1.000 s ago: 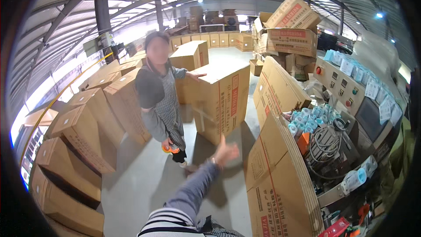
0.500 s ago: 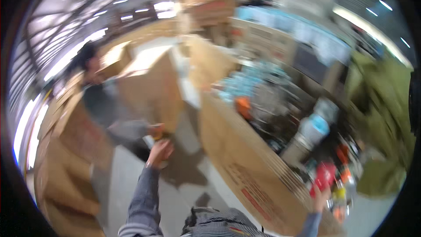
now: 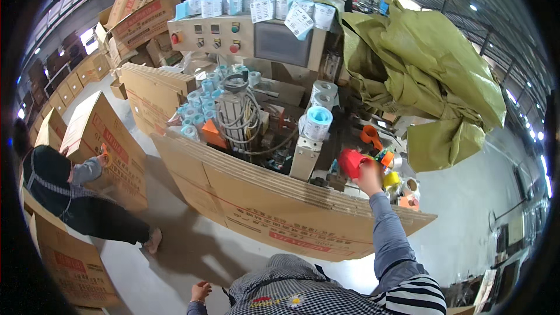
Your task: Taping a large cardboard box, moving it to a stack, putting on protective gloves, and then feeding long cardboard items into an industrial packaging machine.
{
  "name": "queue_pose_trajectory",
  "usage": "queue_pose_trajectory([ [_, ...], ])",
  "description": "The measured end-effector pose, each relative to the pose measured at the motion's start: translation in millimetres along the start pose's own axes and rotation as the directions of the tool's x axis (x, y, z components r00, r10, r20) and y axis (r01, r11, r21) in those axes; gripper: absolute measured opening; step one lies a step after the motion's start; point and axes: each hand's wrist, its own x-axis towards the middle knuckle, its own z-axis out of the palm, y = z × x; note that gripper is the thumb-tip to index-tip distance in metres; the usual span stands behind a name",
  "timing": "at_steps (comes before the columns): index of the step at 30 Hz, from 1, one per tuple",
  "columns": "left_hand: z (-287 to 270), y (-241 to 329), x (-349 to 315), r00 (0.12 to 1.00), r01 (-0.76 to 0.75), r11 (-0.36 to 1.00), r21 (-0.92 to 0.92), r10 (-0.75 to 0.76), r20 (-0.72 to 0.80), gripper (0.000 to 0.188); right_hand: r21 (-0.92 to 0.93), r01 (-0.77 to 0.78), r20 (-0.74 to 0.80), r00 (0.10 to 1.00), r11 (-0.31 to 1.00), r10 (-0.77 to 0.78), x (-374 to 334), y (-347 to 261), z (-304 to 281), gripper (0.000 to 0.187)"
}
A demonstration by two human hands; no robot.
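Note:
My right hand [image 3: 370, 176] reaches onto the cluttered right end of the workbench. Its fingers, smeared by motion, are closed at the side of a red rounded thing [image 3: 352, 163], whose exact kind I cannot make out. Close by lie an orange looped piece [image 3: 370, 135], a yellow piece [image 3: 392, 181] and a pale roll [image 3: 411, 185]. My left hand [image 3: 201, 291] hangs low beside my checked apron [image 3: 291, 291], its fingers loosely bent and apart, with nothing visible in them.
Stacked flat cardboard [image 3: 233, 184] leans along the bench front. Label rolls [image 3: 318, 122] stand beside a machine with a control panel [image 3: 251, 41]. An olive-green sheet [image 3: 431, 70] drapes at right. At left, a co-worker [image 3: 64, 189] holds something orange among cartons [image 3: 105, 140].
My view has swung to the right. My left hand has drawn back and down, away from the co-worker and the orange thing. My right hand stays at the red thing.

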Motion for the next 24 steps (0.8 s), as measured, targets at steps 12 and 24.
queue_pose_trajectory([
  [12, 20.1, -113.9, -75.7, 0.980, 0.154, 0.983, 0.097, -0.140, -0.140, 0.041, 0.401, 0.293, 0.013, 0.946, 0.868, -0.325, 43.7, 28.7, 54.4, 0.031],
  [24, 39.7, -130.6, -63.9, 0.980, 0.063, 0.991, 0.117, -0.039, -0.194, 0.040, -0.350, 0.061, 0.183, 0.983, 0.935, 0.005, 63.9, 53.4, 106.0, 0.088],
])
